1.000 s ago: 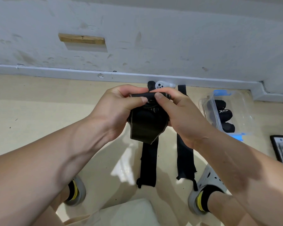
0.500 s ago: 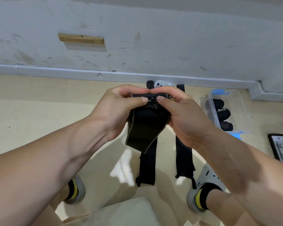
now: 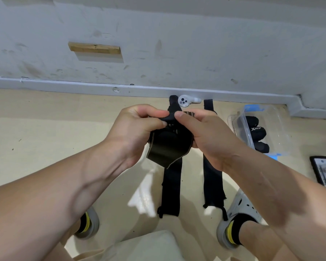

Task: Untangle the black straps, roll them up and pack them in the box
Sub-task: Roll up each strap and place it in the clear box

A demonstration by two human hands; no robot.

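Both hands hold a partly rolled black strap in the air above the floor. My left hand pinches its top edge from the left, my right hand pinches it from the right, thumbs nearly touching. A loose flap of the strap hangs below my fingers. Two more black straps lie flat on the beige floor: one straight below the roll, the other to its right. A clear plastic box with blue clips stands at the right with several rolled black straps inside.
A white controller lies by the grey skirting board. A black and metal plate sits at the right edge. My feet in grey clogs flank the straps. A pale cushion is at the bottom.
The hanging flap of the strap has got shorter as my fingers turn the roll. My thumbs have shifted closer together on the top edge.
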